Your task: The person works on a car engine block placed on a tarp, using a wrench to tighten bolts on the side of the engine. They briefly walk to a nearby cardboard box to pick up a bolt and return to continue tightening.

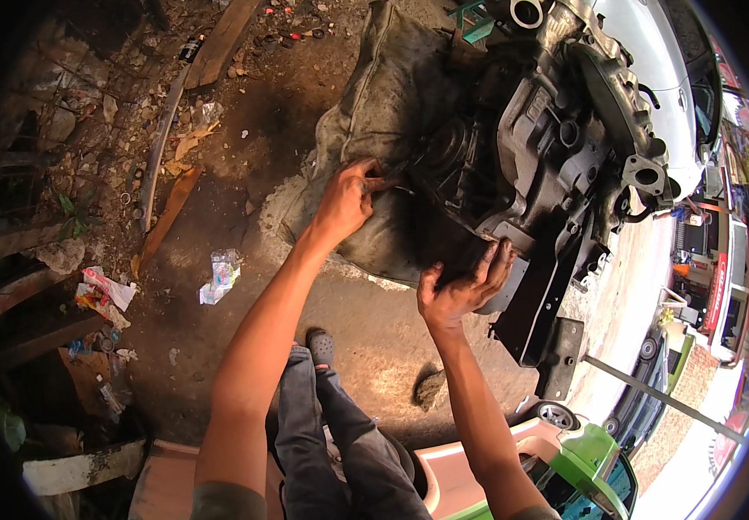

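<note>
A greasy car engine with grey metal covers and dark ports lies on a dirty, stained cloth. A round pulley shows in shadow on its near left side. My left hand reaches to that shaded side, thumb and forefinger pinched together; anything between them is too small to make out. Farther right, my right hand, its fingertips blackened, rests with fingers stretched and thumb apart on the engine's lower edge, beside a flat metal plate. Dark shadow hides the engine parts between both hands.
Rubble, wooden planks and a crumpled wrapper lie on the left. A clear plastic scrap is on the ground. Below are my shoe and a stone. A green vehicle stands lower right; a white car body is behind the engine.
</note>
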Available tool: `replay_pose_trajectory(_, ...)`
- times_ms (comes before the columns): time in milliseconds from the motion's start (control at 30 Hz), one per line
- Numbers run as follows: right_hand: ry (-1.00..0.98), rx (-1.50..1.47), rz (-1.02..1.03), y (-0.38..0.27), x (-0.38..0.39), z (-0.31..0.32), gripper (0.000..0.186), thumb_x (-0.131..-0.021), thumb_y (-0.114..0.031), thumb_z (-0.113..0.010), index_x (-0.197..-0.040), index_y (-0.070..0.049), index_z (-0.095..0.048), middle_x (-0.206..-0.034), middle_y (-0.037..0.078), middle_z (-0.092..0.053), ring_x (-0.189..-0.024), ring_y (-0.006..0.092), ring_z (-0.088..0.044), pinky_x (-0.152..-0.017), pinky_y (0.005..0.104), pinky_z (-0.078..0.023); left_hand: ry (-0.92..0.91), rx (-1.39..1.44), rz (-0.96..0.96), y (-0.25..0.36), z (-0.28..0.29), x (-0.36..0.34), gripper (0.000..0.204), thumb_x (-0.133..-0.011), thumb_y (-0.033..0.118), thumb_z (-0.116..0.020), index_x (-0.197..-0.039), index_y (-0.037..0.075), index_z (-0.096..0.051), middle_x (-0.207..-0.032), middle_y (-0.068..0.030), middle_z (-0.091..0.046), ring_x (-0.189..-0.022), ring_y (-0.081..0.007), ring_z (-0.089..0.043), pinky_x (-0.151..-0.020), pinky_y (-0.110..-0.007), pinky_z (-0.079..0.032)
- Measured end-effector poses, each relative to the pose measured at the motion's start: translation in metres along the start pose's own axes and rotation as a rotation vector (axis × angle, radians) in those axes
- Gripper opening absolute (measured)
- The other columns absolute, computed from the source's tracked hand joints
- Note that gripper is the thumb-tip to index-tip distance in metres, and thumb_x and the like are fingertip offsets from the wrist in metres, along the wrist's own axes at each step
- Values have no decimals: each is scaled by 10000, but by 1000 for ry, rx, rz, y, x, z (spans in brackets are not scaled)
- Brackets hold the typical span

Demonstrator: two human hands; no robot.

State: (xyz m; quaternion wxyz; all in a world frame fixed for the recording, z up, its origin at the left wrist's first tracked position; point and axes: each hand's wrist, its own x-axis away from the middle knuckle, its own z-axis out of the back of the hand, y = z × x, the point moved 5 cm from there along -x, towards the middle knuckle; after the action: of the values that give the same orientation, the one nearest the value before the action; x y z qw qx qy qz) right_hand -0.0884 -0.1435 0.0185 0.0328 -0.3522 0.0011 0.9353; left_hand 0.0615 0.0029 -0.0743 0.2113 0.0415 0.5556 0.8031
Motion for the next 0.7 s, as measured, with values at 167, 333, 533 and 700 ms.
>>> replay_pose_trajectory(167, -4, -1, 0, 0, 0, -1, 768, -779, -293, -550, -1453, -10, -317, -1454, 245, -371, -1378, 410, -315, -1143, 544, -219, 30, -70, 23, 4, 0, -2, 426, -688, -121, -548, -1029, 55, -732, -1083, -170, -635, -974, -384, -614, -846, -416, -506)
replay_pose_trajectory(333, -53, 3, 24, 0, 0, -1, 784, -799, -276, -544, -1457, 51, -272, -1469, 287, -311, -1363, 485, -282, -1132, 566, -223, 63, -67, 23, 4, 0, -6, 426, -691, -118, -555, -1017, 83, -743, -1041, -165, -647, -974, -381, -620, -851, -422, -512)
replay_pose_trajectory(533, -9, 1, -5, 0, 0, -1, 781, -762, -281, -560, -1452, -9, -316, -1450, 261, -375, -1374, 416, -322, -1146, 546, -213, 74, -66, 32, 8, -1, -7, 401, -713, -95, -563, -1006, 104, -750, -1069, -159, -659, -1000, -370, -625, -852, -429, -517)
replay_pose_trajectory(700, -40, 2, 11, -1, -1, 0, 780, -793, -281, -548, -1457, 30, -283, -1466, 278, -330, -1368, 462, -296, -1137, 558, -219, 108, 31, 61, 3, -6, -9, 467, -692, -181, -513, -1020, 66, -735, -966, -132, -651, -884, -284, -678, -727, -345, -512)
